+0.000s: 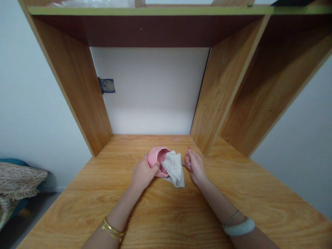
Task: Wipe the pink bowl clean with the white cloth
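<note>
My left hand (142,173) is closed around a small pink bowl (156,156), tilted with its opening toward the right. A pale grey cloth (175,168) hangs out of the bowl's mouth and drapes down onto the wooden desk (166,214). Just right of the cloth is my right hand (195,166), fingers curled together and touching or pinching the cloth's edge. A gold bangle sits on my left wrist, a pale bracelet and thin chain on the right.
The desk sits inside a wooden shelving unit with upright panels (77,86) left and right (220,97) and a shelf overhead. A blue wall socket box (107,85) is on the white back wall. A patterned blanket (15,186) lies at far left.
</note>
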`<state>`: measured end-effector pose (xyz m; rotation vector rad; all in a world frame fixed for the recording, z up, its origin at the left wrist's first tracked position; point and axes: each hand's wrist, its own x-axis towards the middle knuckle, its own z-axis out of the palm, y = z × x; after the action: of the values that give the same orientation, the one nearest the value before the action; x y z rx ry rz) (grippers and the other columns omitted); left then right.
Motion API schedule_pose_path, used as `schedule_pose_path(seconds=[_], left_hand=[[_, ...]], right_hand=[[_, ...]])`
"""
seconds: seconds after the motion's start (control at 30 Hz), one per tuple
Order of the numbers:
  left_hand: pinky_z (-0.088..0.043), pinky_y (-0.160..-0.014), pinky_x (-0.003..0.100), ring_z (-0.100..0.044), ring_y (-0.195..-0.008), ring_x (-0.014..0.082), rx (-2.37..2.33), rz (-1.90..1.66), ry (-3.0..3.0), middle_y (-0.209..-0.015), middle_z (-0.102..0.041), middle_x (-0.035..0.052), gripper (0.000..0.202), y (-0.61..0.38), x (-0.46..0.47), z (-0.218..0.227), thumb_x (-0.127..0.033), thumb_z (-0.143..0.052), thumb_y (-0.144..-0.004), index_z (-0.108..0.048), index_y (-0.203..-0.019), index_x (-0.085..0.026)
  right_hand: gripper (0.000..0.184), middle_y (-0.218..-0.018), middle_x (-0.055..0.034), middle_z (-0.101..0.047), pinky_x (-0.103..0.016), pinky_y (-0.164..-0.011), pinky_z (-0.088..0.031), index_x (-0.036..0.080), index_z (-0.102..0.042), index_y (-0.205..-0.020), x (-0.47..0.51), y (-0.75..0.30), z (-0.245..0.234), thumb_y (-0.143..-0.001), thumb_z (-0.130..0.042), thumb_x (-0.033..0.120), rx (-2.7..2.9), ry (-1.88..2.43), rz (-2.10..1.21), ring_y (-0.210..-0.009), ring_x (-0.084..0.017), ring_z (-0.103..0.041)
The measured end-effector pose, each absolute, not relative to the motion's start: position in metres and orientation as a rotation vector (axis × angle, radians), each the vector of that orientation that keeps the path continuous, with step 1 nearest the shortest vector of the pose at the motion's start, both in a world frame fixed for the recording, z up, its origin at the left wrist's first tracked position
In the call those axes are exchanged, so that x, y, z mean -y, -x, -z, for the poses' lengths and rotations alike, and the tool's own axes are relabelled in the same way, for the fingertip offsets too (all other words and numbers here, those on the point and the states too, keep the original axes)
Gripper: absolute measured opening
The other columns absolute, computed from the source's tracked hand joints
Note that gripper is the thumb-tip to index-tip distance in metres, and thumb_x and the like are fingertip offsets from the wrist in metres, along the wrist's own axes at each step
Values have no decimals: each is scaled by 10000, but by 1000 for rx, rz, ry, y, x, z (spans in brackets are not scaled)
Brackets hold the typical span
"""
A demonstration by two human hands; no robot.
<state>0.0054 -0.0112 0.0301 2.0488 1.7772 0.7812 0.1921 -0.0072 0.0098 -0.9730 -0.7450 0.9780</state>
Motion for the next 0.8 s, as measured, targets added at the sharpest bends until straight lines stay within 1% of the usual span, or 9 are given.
schedule_pose_path(seconds=[0.1,0.23,0.5,0.57,0.7,0.8], left_hand=[[-406,-655,284,-604,-799,232,-1779,-784,-2058,-896,-653,107,349,-5,11,-30,-367,-438,-787,-537,-1031,-138],[-405,-665,277,-604,-808,226,-1787,-755,-2057,-901,-653,105,336,-5,12,-32,-351,-452,-778,-535,-1029,-143],[-412,-673,276,-604,-816,226,-1779,-750,-2060,-908,-653,101,351,-5,14,-33,-358,-463,-779,-527,-1051,-145],[-414,-679,276,-605,-819,226,-1785,-742,-2061,-909,-653,102,358,-5,14,-34,-362,-465,-779,-527,-1056,-144],[-416,-690,286,-607,-829,235,-1791,-749,-2065,-912,-653,114,365,-6,14,-34,-366,-465,-779,-528,-1055,-136],[-417,-679,290,-608,-823,238,-1785,-758,-2064,-910,-654,113,370,-6,14,-34,-371,-461,-778,-528,-1057,-139]], right_hand=[[322,-291,139,-311,-183,-382,-389,207,-450,-615,7,-192,-9,-696,-574,493,775,978,-969,-229,-28,-255],[330,-286,131,-305,-182,-339,-335,208,-445,-596,8,-191,-10,-671,-593,494,803,985,-953,-240,-61,-357],[318,-299,127,-318,-178,-340,-309,204,-453,-598,7,-191,-9,-665,-604,476,795,967,-971,-262,-61,-372],[316,-315,114,-357,-178,-352,-315,201,-455,-592,7,-192,-8,-662,-607,469,785,966,-972,-285,-62,-392],[315,-425,50,-523,-176,-378,-344,193,-457,-585,6,-193,-8,-636,-629,453,732,977,-1017,-353,-66,-460],[318,-462,26,-565,-173,-373,-343,191,-460,-587,5,-194,-8,-620,-642,449,711,977,-1049,-365,-68,-475]])
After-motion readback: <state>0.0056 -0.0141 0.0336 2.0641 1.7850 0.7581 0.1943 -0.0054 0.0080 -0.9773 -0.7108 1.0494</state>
